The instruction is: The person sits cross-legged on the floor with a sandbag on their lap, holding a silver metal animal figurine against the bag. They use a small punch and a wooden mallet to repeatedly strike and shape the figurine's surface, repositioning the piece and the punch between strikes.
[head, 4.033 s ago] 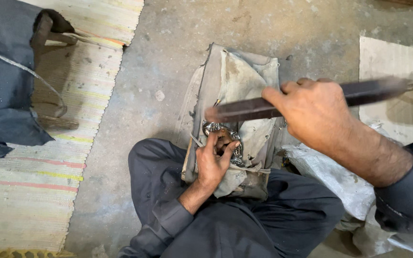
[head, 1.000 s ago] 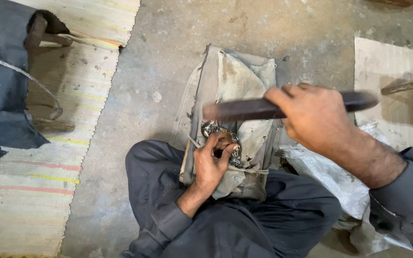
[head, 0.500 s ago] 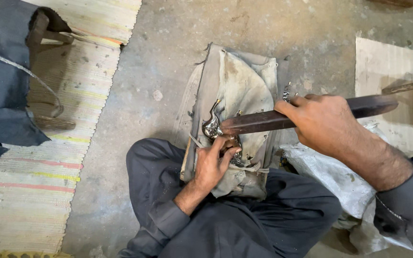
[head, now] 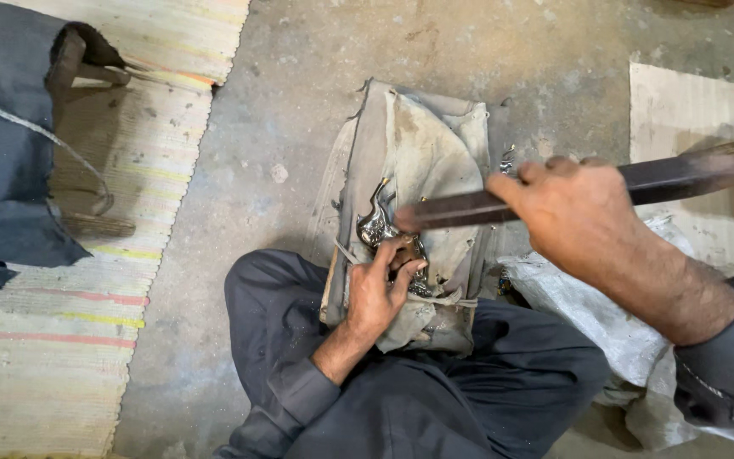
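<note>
Head view, looking down at a seated person. The cloth-wrapped block is lying on the concrete floor, its near end resting against the person's dark trouser legs. The left hand is closing its fingers around a small shiny metal piece, pressing it onto the near half of the block. The right hand is gripping a long flat metal file in a closed fist, its tip lying just above the metal piece. A striped mat is lying left of the block, a white sack to its right.
</note>
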